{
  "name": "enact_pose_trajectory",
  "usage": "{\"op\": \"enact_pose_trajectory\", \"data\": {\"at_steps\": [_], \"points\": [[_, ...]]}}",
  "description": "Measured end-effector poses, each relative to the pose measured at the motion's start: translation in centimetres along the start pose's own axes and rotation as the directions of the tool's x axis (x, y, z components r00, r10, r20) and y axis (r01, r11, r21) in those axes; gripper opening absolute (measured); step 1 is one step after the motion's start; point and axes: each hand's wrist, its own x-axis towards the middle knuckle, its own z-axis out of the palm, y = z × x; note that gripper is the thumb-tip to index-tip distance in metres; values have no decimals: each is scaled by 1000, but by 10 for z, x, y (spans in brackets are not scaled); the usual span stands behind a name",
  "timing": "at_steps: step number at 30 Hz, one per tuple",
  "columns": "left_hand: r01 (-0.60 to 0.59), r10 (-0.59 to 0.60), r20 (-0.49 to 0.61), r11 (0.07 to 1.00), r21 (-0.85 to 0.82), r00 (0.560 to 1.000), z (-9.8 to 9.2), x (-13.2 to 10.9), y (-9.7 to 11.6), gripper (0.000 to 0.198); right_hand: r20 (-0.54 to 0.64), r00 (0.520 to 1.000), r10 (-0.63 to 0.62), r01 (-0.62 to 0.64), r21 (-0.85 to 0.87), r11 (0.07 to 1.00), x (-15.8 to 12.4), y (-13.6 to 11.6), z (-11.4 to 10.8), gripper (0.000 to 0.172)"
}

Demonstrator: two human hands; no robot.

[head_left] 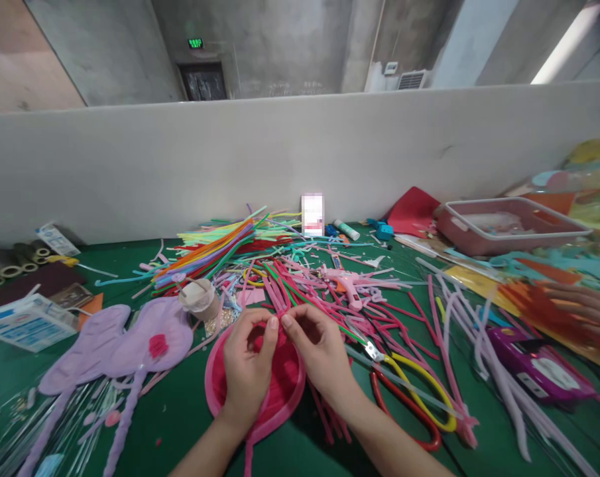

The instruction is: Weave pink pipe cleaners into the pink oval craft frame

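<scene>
My left hand (250,358) and my right hand (319,348) meet in the middle, each closed in a pinch. Between the thumbs and fingertips shows a bit of red pipe cleaner (282,326), mostly hidden by the fingers. Just below and behind my hands is a flat rounded shape made of pipe cleaners (288,381), red inside with a pink rim. A pink stem (248,457) runs from its bottom toward me. Loose pink pipe cleaners (276,291) lie beyond my fingertips. Yellow-handled pliers (419,381) rest right of my right hand.
Lilac fuzzy shapes on stems (153,334) lie left, near a paper cup (200,299). Multicoloured pipe cleaners (215,248) are heaped behind. A pink glue gun (348,286), a purple device (538,364) and a pink bin (513,225) are rightward. Another person's hand (585,308) is far right.
</scene>
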Motion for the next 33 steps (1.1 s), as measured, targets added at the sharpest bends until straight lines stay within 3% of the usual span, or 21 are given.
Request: {"op": "enact_pose_trajectory", "data": {"at_steps": [5, 12, 15, 22, 29, 33], "points": [[-6, 7, -22, 998, 60, 1000, 0, 2, -3, 12, -18, 1000, -17, 17, -35, 999, 1, 6, 0, 25], [94, -96, 235, 995, 18, 967, -7, 9, -3, 24, 20, 986, -164, 163, -278, 947, 6, 2, -9, 14], [88, -87, 261, 996, 7, 962, -6, 7, -3, 25, 49, 986, -157, 164, -275, 947, 6, -1, -11, 19], [-69, 31, 346, 993, 99, 938, -9, 11, -6, 25, 86, 992, -88, 107, -241, 965, 9, 1, -12, 29], [47, -51, 435, 999, 19, 899, -17, 20, -3, 28, 107, 992, -70, 94, -234, 968, 9, -2, -13, 27], [18, -42, 460, 998, 55, 887, -18, 20, -2, 25, 84, 992, -98, 117, -257, 959, 10, -3, -13, 23]]}}
